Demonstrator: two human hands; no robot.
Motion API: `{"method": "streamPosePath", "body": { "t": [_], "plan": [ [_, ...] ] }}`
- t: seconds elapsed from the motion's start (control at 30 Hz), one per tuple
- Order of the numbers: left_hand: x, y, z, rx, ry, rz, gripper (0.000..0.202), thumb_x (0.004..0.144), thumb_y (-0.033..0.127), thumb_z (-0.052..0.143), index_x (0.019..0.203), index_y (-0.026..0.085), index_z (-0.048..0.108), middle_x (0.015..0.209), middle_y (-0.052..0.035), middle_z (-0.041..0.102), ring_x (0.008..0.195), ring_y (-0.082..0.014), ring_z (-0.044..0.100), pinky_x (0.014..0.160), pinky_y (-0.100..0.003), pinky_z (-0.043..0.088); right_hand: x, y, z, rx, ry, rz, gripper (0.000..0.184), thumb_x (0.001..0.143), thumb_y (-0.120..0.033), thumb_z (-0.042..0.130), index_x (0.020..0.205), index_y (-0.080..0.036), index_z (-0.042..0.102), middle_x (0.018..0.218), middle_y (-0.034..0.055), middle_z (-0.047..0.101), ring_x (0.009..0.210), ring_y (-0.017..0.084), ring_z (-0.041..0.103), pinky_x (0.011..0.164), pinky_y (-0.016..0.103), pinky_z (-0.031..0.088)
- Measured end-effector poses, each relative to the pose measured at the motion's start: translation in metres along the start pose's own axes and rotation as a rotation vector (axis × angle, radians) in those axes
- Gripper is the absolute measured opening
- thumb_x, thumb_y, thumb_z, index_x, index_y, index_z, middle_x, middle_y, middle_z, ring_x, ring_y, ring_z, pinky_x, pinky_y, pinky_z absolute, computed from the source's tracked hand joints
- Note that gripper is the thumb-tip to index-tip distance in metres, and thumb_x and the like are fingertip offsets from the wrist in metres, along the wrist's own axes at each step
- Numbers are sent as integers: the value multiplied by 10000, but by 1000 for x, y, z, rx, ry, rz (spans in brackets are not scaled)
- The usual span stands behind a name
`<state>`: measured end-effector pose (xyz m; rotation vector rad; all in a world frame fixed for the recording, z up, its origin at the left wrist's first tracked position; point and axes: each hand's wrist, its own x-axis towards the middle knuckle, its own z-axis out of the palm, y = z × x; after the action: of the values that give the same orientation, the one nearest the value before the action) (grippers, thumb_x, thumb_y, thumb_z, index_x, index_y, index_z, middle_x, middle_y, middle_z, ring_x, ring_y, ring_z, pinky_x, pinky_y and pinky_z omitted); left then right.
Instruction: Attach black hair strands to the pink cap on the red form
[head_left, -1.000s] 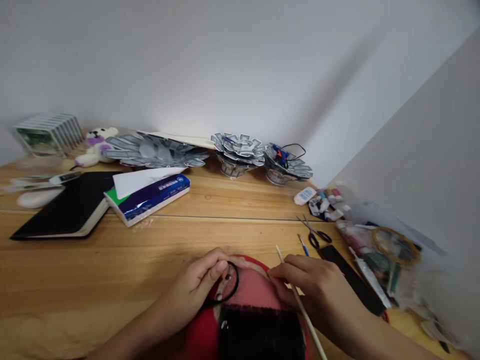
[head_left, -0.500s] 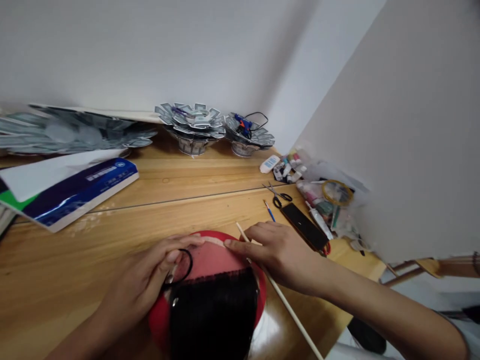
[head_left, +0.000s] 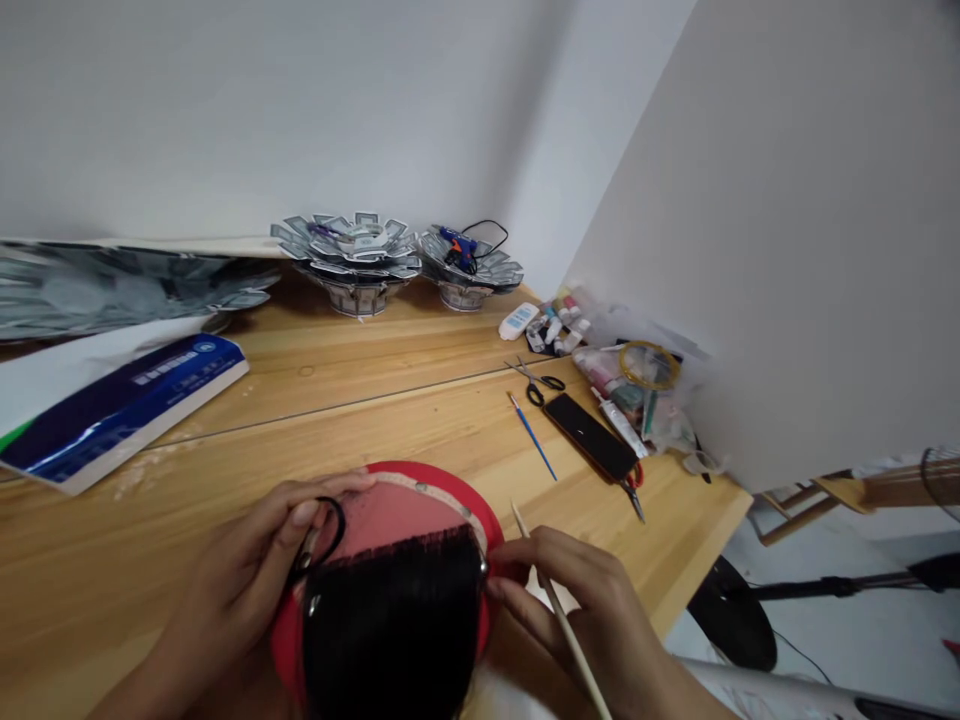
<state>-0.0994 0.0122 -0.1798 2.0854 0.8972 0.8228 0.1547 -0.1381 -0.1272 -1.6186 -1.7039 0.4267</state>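
Black hair (head_left: 394, 630) lies on a red shape (head_left: 463, 493) at seven o'clock. The curled left hand (head_left: 251, 560), at eight, pinches a loop (head_left: 343, 522); the nearly closed right hand (head_left: 592, 592), at five, holds a stick (head_left: 580, 656).

The person's left grip (head_left: 244, 565) and right grip (head_left: 585, 595) were bare, with slender fingers (head_left: 562, 560). The left thumbnail (head_left: 305, 512) looked short and rounded. Both wrists (head_left: 649, 650) and the visible stretches of forearm (head_left: 139, 690) were uncovered too, cut off by the view's lower edge.
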Motion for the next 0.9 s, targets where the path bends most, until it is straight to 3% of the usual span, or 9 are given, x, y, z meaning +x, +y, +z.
{"method": "streamPosePath", "body": {
  "t": [0.23,0.4,0.63,0.77,0.9],
  "plan": [
    [-3,5,9,-105,93,-34,310,1037,401,402,1154,290,668,1244,18,712,1197,-180,628,1053,-258,444,9,-17,-5,-113,-121,95,179,824,-48,672,917,-183,743,729,14,738,622,153,696,596,228,516],
    [-3,-1,6,-56,6,-10,318,1046,379,388,1201,292,651,1258,23,709,1220,-161,622,1049,-232,454,19,-27,-2,-285,-208,196,225,682,20,626,791,-170,675,698,15,712,606,168,670,573,240,466],
    [-2,-2,5,-62,-1,-28,348,1032,454,408,1210,293,660,1261,6,710,1213,-188,634,1066,-247,454,30,-31,6,-345,-182,187,149,630,-69,543,683,-205,514,604,-10,616,505,135,550,505,225,365],
    [-1,0,7,-41,20,-52,417,1029,483,375,1178,243,682,1242,-41,719,1193,-224,646,1046,-286,479,23,-27,15,-389,-101,119,145,636,-100,501,714,-218,466,623,-1,586,514,141,525,516,239,375],
    [-1,-1,8,-51,35,-19,391,1024,486,395,1151,262,688,1211,-11,736,1176,-196,659,1024,-234,477,17,-21,24,-406,-45,77,140,656,-105,476,741,-216,477,647,17,572,534,162,531,524,261,403]
  ]
}}
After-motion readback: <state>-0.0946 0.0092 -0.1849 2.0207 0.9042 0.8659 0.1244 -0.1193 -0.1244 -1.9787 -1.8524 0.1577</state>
